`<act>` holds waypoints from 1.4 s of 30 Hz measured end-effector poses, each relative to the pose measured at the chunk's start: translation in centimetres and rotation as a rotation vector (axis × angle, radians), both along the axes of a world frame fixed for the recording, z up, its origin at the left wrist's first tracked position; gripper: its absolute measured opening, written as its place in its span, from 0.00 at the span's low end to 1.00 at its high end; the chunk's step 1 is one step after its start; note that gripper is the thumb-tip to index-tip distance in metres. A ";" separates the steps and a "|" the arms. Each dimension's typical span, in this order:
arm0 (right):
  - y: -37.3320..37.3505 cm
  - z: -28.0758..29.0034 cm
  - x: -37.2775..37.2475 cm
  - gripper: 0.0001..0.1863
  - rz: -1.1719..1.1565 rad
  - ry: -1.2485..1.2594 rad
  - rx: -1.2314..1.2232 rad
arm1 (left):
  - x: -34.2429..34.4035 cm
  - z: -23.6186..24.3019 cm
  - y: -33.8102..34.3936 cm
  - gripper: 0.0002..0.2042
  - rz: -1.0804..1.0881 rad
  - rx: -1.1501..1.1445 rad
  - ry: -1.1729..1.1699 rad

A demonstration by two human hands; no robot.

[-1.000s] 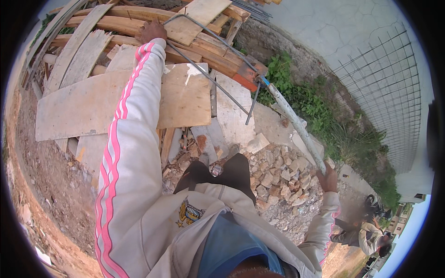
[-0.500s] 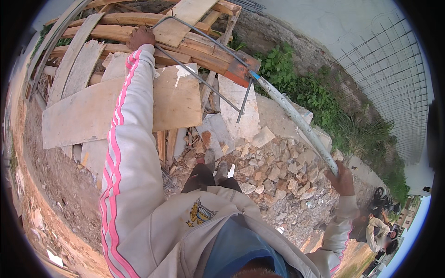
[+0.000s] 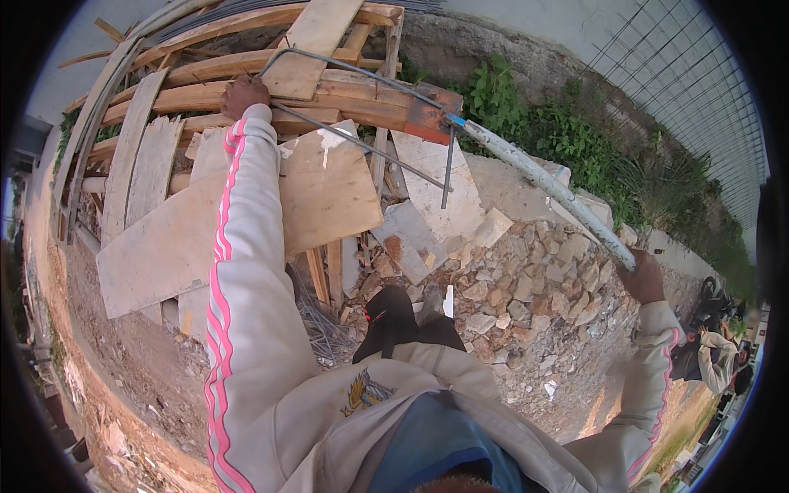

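Note:
A bent dark steel reinforcing rod (image 3: 362, 64) lies over the wooden beam (image 3: 366, 94), its sides forming an open, narrow loop. My left hand (image 3: 245, 97) is closed at the loop's left corner, against the wood. My right hand (image 3: 642, 278) is wrapped around the lower right end of a long, worn pale-blue pipe (image 3: 546, 182). The pipe's bright blue upper end meets the rod at a rusty metal plate (image 3: 433, 115) on the beam's end. From there a short leg of the rod points down towards me, close to the tip of the loop's lower side.
Plywood sheets (image 3: 329, 193) lie below the beam. Broken stones (image 3: 534, 287) cover the ground before me. Green plants (image 3: 567, 152) grow along the wall, where wire mesh (image 3: 690, 90) leans. Another person (image 3: 717, 360) is at the far right.
My view has turned a little, so the beam, rod and pipe all appear tilted differently. Both hands keep their hold; the rod's shape looks the same.

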State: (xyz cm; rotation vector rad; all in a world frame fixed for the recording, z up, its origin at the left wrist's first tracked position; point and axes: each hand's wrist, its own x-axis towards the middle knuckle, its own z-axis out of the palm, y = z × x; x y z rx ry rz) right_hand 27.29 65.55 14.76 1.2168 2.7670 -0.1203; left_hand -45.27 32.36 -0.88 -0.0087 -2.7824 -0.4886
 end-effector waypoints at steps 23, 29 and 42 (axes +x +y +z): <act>-7.4 -10.8 1.7 0.18 -0.199 0.110 0.396 | -0.6 0.2 0.0 0.16 0.035 0.000 -0.028; -2.9 -5.6 0.8 0.14 -0.093 0.053 0.257 | 0.7 0.5 0.3 0.15 -0.028 0.058 0.004; -5.7 -0.9 1.5 0.27 0.070 0.068 0.135 | -0.1 -0.9 -0.8 0.15 -0.048 0.062 0.059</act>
